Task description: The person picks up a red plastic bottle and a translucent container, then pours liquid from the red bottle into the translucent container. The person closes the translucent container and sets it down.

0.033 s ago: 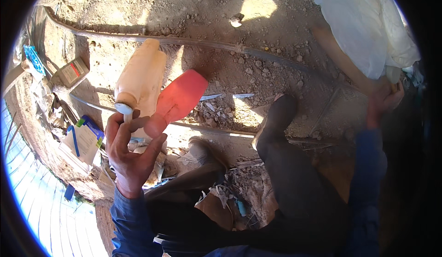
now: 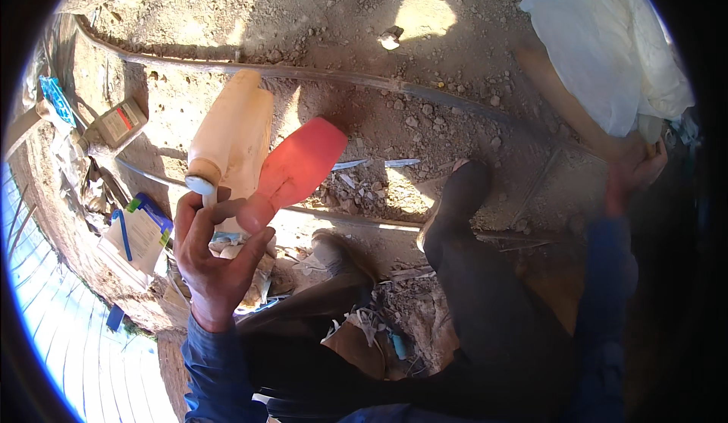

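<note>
My left hand point(image 2: 214, 252) is closed, its fingers pinching the neck ends of several empty plastic bottles held out over the dirt. Among them are a cloudy, pale bottle with a white cap point(image 2: 220, 131), another pale bottle point(image 2: 254, 142) behind it, and a translucent red bottle point(image 2: 303, 161) fanned out to the right. At the far right my right hand point(image 2: 635, 167) has its fingers curled at the lower edge of a white plastic bag point(image 2: 595, 44). A pale, rounded piece point(image 2: 650, 128) shows at those fingertips; what exactly the hand grips is partly hidden.
A dark pipe point(image 2: 326, 74) runs across the stony ground. To the left lie a grey flat container with a red label point(image 2: 121, 122), a blue-and-green edged packet point(image 2: 140, 230) and scraps of litter. My legs point(image 2: 485, 279) are bent in front, over more scraps.
The bottles in my left hand have shifted very slightly, the red one a touch to the right. Both hands keep nearly the same places.
</note>
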Demonstrator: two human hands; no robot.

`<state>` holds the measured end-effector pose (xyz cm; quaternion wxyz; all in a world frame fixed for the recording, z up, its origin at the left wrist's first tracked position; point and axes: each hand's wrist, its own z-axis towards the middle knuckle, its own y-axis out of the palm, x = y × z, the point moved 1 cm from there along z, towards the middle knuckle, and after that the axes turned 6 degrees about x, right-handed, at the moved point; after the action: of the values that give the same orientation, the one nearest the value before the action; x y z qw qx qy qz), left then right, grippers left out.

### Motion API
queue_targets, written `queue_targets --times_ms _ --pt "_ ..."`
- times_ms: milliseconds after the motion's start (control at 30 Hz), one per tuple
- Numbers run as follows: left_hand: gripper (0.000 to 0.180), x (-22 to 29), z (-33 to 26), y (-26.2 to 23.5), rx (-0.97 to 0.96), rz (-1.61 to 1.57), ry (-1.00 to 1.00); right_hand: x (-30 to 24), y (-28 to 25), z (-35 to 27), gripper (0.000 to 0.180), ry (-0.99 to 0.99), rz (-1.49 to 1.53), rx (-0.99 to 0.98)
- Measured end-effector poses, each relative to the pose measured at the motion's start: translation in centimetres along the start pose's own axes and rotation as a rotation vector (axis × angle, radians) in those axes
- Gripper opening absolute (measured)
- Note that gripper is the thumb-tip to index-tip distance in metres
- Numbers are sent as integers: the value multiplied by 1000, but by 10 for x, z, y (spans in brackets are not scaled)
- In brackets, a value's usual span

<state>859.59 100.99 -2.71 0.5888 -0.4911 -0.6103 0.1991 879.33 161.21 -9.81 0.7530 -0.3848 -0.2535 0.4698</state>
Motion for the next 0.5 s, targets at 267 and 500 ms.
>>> queue_targets --times_ms 267,500 --pt "46 -47 19 8 -32 -219 -153 6 1 -16 42 134 120 69" --pt "57 -71 33 12 -84 -532 -329 14 -1 -17 42 262 296 -17"
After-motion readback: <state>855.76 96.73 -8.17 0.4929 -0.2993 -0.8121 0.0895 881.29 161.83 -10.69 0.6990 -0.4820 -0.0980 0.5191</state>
